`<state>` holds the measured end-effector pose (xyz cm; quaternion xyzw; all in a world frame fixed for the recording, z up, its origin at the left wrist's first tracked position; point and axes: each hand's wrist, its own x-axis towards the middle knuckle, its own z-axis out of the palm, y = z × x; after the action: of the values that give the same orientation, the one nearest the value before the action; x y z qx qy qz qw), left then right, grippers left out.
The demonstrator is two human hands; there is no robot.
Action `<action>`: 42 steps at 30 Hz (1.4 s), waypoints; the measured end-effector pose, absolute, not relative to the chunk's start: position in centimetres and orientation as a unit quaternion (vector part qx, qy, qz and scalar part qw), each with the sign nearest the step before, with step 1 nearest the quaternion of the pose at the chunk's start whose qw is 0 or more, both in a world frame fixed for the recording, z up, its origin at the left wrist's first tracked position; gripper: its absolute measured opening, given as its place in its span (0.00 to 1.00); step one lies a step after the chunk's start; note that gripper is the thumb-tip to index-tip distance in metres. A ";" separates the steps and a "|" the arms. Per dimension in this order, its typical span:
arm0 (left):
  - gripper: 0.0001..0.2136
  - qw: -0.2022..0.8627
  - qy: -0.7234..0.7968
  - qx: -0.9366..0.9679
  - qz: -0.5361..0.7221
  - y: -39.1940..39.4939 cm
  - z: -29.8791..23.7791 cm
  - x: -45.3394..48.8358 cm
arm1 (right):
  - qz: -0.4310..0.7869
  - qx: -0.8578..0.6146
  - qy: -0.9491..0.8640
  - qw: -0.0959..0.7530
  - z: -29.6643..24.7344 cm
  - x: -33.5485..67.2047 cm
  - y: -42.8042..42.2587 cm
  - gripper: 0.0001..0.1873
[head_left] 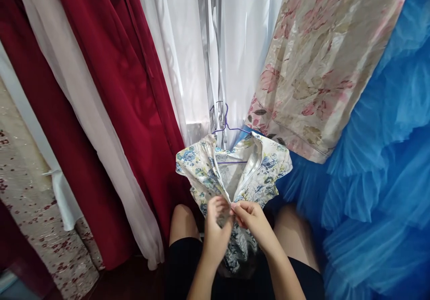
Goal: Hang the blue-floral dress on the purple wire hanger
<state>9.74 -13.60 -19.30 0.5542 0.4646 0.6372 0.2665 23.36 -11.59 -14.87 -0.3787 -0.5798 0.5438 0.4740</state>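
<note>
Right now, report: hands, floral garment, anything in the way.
Right hand pinches floral cap-sleeved garment at opening's base; left hand close by, grip unclear. Garment on purple hanger, neckline parted. Red fabric, blue tulle alongside, neither across hands.

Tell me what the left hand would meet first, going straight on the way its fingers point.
The left hand would likely meet the floral garment first, its front panel just ahead; blur hides whether the fingers already touch it.
</note>
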 end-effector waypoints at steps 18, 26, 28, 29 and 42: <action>0.07 0.210 0.448 0.784 0.375 -13.7 -18.2 10.9 | 0.488 -0.334 -0.521 0.615 -1.5 22.1 -3.5 0.17; 0.07 0.048 0.407 0.758 0.507 -6.5 -3.2 7.3 | 0.437 -0.326 -0.574 0.611 -4.3 23.0 -6.2 0.19; 0.05 -0.010 0.397 0.787 0.471 -5.8 -1.0 8.1 | 0.409 -0.326 -0.583 0.622 -4.6 23.6 -5.4 0.18; 0.07 -0.027 0.392 0.793 0.466 -5.7 -0.4 8.6 | 0.391 -0.334 -0.581 0.631 -5.0 23.7 -4.9 0.18; 0.05 -0.053 0.385 0.762 0.519 -5.3 0.7 6.3 | 0.436 -0.316 -0.527 0.658 -7.1 21.3 -4.8 0.20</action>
<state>6.27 -5.29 0.69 0.7616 0.3852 0.5186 -0.0525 21.26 -4.81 -7.07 -0.3156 -0.5269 0.4358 0.6579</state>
